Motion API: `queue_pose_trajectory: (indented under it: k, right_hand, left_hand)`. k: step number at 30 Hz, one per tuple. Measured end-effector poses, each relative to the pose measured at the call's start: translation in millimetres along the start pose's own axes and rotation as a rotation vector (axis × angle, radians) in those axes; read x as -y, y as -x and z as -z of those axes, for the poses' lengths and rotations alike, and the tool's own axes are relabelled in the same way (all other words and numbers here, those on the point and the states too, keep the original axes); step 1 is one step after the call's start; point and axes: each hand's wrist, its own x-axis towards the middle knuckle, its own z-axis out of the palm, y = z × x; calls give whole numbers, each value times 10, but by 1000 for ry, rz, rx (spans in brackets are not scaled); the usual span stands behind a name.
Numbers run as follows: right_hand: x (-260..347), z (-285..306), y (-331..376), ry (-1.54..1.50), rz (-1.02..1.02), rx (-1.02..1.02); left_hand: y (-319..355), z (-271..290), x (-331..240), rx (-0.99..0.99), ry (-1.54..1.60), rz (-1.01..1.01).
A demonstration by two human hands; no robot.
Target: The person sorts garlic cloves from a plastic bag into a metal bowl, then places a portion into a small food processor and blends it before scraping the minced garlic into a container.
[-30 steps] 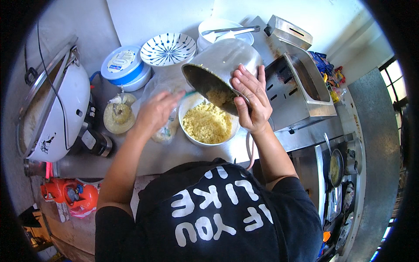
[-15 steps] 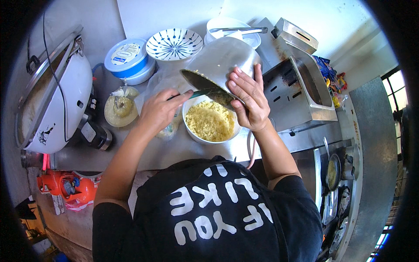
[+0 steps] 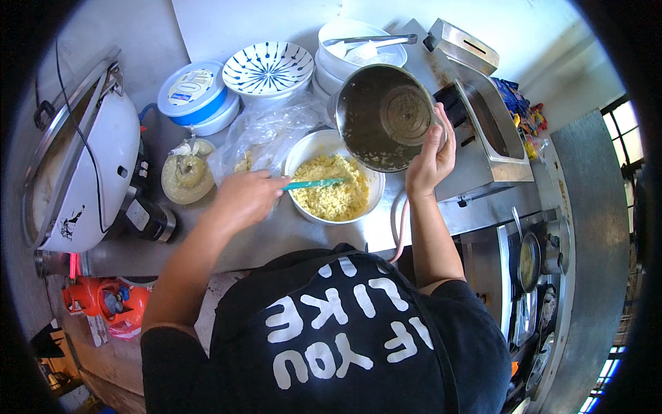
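My left hand (image 3: 248, 196) is closed around the teal handle of a spatula (image 3: 314, 183). Its far end rests in yellow, crumbly food (image 3: 327, 201) inside a round white bowl (image 3: 294, 153) on the steel counter. With thumb and fingers at its right rim, my right hand (image 3: 433, 160) holds up a deep metal bowl (image 3: 372, 114). That bowl is tipped so its inside shows, with bits of yellow food stuck along the lower wall. It hangs above the right back part of the white bowl.
Behind lie a clear plastic bag (image 3: 265, 127), a patterned bowl (image 3: 269, 67), a blue-lidded tub (image 3: 196, 86) and white bowls with tongs (image 3: 379, 40). A bagged pale mass (image 3: 187, 176) and a large white cooker (image 3: 89, 165) stand left, a steel appliance (image 3: 489, 131) right.
The metal bowl has turned from mouth-down to showing its inside, moving slightly right. My left hand has lowered the spatula from it into the food in the white bowl.
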Motion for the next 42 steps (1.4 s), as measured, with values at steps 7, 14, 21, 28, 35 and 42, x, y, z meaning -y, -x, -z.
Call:
queue_pose_trajectory:
  k: [7, 14, 21, 28, 35, 42]
  right_hand:
    - [62, 242, -131, -359, -527, -299]
    - [269, 646, -298, -320, -454, -322]
    - [369, 819, -371, -315, -484, -328]
    - [417, 639, -362, -197, -478, -109]
    - [659, 236, -112, -414, -542, 111]
    - [1167, -146, 309, -559, -654, 221]
  left_hand:
    - [-6, -231, -234, -301, -161, -355]
    - [-67, -732, -288, -246, 121, -370]
    - [-598, -1047, -611, -325, 186, -438]
    - [-669, -1166, -803, -632, 224, -268]
    - [343, -436, 430, -936, -199, 336]
    - [343, -92, 1602, -591, -216, 737]
